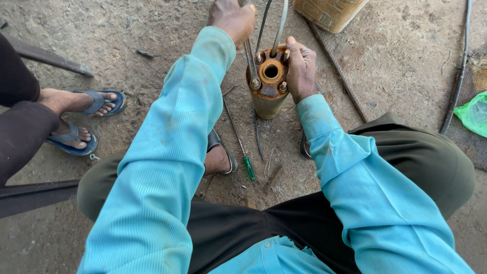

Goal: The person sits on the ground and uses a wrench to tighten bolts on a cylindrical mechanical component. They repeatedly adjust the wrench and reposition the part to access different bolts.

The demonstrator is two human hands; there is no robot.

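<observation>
A rusty orange cylinder (268, 99) stands upright on the ground between my feet, its flange top showing a centre hole and bolts. My right hand (301, 68) wraps the cylinder's right side near the top. My left hand (231, 19) is closed on a grey metal tool (249, 58) that reaches down to a bolt on the flange's left edge. Two thin cables (276, 25) rise from the cylinder's top. Both sleeves are turquoise.
A green-handled screwdriver (242, 148) and thin metal rods lie on the dirt in front of the cylinder. Another person's sandalled feet (81, 119) rest at the left. A yellowish container (329, 12) stands top right, and a green bag (474, 114) lies at the right edge.
</observation>
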